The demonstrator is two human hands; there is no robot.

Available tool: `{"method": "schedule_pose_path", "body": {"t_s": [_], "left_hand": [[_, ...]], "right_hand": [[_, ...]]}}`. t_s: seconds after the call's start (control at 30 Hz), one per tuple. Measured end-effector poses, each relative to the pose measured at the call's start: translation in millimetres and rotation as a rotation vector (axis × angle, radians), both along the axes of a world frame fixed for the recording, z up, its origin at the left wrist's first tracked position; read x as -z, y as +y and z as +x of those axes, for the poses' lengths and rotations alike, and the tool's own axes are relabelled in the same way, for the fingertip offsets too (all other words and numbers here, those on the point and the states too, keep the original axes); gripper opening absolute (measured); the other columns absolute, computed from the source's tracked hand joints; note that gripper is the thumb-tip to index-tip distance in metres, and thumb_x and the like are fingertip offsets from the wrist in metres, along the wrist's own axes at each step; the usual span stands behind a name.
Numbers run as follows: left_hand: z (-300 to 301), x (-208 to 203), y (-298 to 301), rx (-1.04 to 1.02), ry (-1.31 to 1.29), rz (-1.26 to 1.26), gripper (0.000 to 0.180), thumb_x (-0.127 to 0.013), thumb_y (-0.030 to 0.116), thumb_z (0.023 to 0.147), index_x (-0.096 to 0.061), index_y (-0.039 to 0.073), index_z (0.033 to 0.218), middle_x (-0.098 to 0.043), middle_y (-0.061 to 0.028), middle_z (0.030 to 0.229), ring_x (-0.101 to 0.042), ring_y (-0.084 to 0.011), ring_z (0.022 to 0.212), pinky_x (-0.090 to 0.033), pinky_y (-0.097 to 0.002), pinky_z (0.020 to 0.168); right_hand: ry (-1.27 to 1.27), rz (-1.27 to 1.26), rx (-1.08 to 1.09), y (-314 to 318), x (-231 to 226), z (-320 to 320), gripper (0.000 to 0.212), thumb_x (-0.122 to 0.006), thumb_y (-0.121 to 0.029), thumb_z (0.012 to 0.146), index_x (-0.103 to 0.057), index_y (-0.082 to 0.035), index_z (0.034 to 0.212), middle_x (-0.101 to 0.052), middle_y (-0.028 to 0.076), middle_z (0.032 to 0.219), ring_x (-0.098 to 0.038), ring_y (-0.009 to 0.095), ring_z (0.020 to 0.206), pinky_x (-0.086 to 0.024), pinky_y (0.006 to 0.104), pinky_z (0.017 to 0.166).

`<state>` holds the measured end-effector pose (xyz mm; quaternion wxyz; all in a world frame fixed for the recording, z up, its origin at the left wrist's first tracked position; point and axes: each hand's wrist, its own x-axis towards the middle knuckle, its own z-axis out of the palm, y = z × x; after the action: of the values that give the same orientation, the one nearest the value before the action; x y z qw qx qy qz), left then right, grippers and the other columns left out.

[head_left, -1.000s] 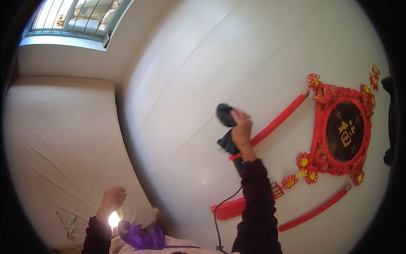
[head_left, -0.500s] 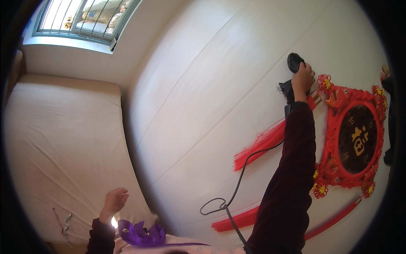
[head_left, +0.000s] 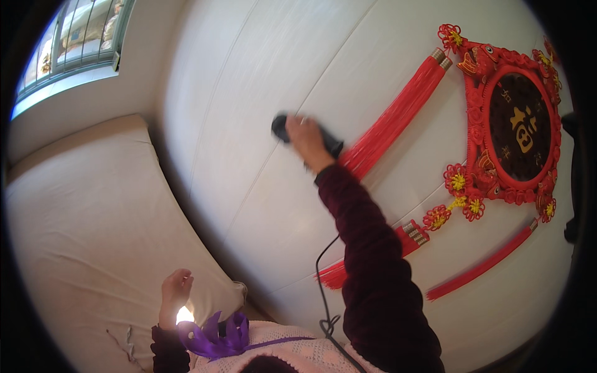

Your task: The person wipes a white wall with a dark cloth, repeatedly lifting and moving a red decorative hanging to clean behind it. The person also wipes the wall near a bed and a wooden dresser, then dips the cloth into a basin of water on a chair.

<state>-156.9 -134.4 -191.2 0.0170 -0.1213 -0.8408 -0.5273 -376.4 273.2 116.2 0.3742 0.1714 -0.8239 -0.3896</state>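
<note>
My right hand (head_left: 306,140) grips a black handheld device (head_left: 281,128) with a rounded end, slightly blurred, against the white wall panel. From it a dark cord (head_left: 322,273) hangs down past my sleeve and loops near my body. Just right of that hand hangs a long red tassel (head_left: 398,115), part of a red wall hanging (head_left: 476,143) with a dark oval centre and gold characters. My left hand (head_left: 176,292) is raised at the lower left, its fingers loosely curled in with no object visible in them. Beside its wrist is a purple ribbon bow (head_left: 217,339).
A bed with a beige sheet (head_left: 93,205) fills the left side, a thin cord (head_left: 127,345) lying on it. The barred window (head_left: 78,37) is at upper left. More red tassels (head_left: 485,264) hang lower right; a dark object (head_left: 571,180) stands at the far right edge.
My right hand has swung left and slightly down along the wall with the black device, away from the hanging. The view has shifted; my left hand stays low, still curled.
</note>
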Motion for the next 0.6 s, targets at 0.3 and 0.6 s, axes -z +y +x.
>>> {"method": "schedule_pose_path", "body": {"t_s": [0.3,0.6], "left_hand": [[20,6,-40,-0.05,-0.05,-0.075,0.017,-0.065,0.02,0.086,-0.069,0.008,0.098,-0.069,-0.0125,0.081,-0.07,-0.0273,0.078,-0.054,-0.0368,0.071],[17,4,-31,0.013,0.018,-0.071,0.017,-0.064,0.019,0.088,-0.068,0.007,0.099,-0.07,-0.0125,0.086,-0.069,-0.0275,0.078,-0.053,-0.0368,0.069]], "right_hand": [[-0.591,-0.255,-0.089,-52,92,131,0.021,-0.056,-0.006,0.081,-0.067,-0.006,0.099,-0.065,0.006,0.108,-0.058,0.024,0.106,-0.042,0.0399,0.087],[0.208,-0.468,-0.231,-26,-88,231,0.054,-0.053,0.01,0.082,-0.059,-0.007,0.133,-0.057,0.012,0.134,-0.052,0.034,0.119,-0.034,0.043,0.108]]}}
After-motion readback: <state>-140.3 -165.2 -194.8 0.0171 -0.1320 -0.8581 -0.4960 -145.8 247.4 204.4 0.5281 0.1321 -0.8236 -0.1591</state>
